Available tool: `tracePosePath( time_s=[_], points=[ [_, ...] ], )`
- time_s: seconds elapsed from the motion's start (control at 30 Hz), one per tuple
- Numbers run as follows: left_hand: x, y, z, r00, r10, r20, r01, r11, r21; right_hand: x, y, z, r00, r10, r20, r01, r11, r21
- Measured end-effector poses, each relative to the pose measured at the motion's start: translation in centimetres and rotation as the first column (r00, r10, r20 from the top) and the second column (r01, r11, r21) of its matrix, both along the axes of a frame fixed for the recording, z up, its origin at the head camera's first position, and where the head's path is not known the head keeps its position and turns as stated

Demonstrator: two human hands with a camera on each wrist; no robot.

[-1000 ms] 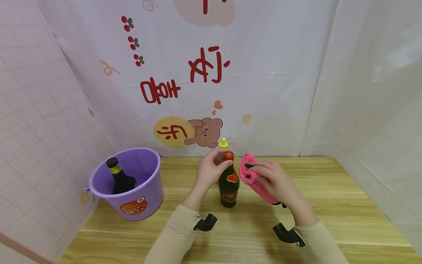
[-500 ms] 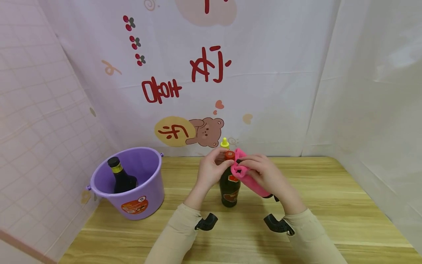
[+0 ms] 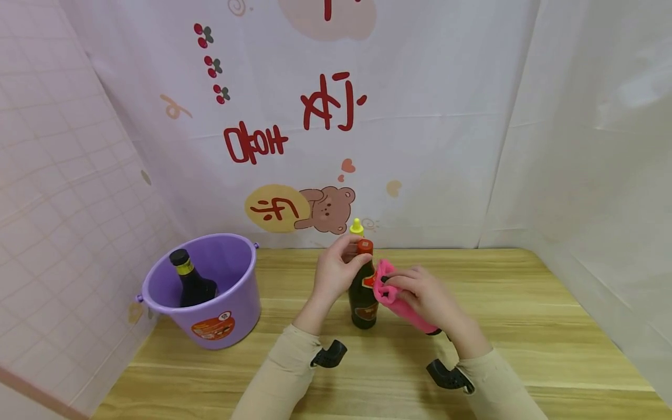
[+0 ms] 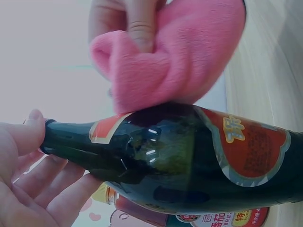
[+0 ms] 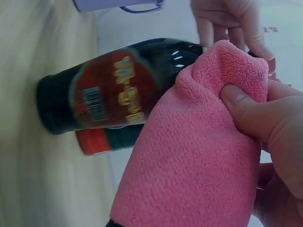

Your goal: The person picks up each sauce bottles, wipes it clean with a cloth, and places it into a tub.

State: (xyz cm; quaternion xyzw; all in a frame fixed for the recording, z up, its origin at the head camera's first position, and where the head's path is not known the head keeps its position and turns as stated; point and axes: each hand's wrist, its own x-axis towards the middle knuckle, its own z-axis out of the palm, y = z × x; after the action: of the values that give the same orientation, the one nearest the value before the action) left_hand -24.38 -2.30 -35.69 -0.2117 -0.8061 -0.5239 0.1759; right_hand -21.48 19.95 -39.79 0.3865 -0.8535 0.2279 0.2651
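Note:
My left hand (image 3: pixel 333 268) holds a dark green glass bottle (image 3: pixel 363 306) by its neck, just under the red cap (image 3: pixel 364 246). The bottle stands upright on the table and carries red labels. With thumb and fingers, my right hand (image 3: pixel 427 294) pinches a bunched pink cloth (image 3: pixel 412 312). Seen from the left wrist, the cloth (image 4: pixel 194 52) lies right along the shoulder of the bottle (image 4: pixel 165 151). In the right wrist view my right thumb (image 5: pixel 241 106) presses into the fabric, which hides part of the bottle's upper body.
Behind the green bottle stands a sauce bottle with a yellow nozzle top (image 3: pixel 356 227), mostly covered. A purple bucket (image 3: pixel 247 303) at the left holds a dark bottle (image 3: pixel 196 289) with a black cap. The wooden table (image 3: pixel 525 326) meets a printed curtain (image 3: pixel 441 175) at the back.
My right hand brought the pink cloth left against the bottle's neck, then slid it down toward the shoulder. The left hand keeps its hold on the neck.

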Motion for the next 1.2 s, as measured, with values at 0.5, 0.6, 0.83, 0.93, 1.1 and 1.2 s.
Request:
tracePosePath(
  time_s=[0.5, 0.6, 0.83, 0.93, 1.1, 1.2],
  points=[
    [0.1, 0.2, -0.2, 0.999, 0.038, -0.024, -0.038, 0.999, -0.010, 0.1, 0.7, -3.2, 0.999, 0.043, 0.006, -0.043, 0.999, 0.013],
    [0.2, 0.2, -0.2, 0.999, 0.042, -0.022, -0.042, 0.999, -0.005, 0.0, 0.5, -4.0, 0.998, 0.048, 0.029, -0.049, 0.998, 0.034],
    [0.2, 0.2, -0.2, 0.999, 0.045, -0.016, -0.045, 0.999, 0.006, -0.2, -0.1, -5.9, 0.994, 0.031, 0.101, -0.041, 0.994, 0.104],
    [0.3, 0.2, -0.2, 0.999, 0.047, -0.019, -0.047, 0.999, 0.005, -0.3, -0.3, -6.2, 0.992, 0.022, 0.124, -0.036, 0.993, 0.115],
    [0.2, 0.2, -0.2, 0.999, 0.047, -0.023, -0.047, 0.999, 0.002, -0.3, -0.7, -6.2, 0.986, 0.013, 0.167, -0.038, 0.989, 0.145],
    [0.2, 0.2, -0.2, 0.999, 0.045, -0.025, -0.045, 0.999, 0.001, -0.3, -0.9, -6.0, 0.981, -0.003, 0.193, -0.032, 0.983, 0.179]
  ],
)
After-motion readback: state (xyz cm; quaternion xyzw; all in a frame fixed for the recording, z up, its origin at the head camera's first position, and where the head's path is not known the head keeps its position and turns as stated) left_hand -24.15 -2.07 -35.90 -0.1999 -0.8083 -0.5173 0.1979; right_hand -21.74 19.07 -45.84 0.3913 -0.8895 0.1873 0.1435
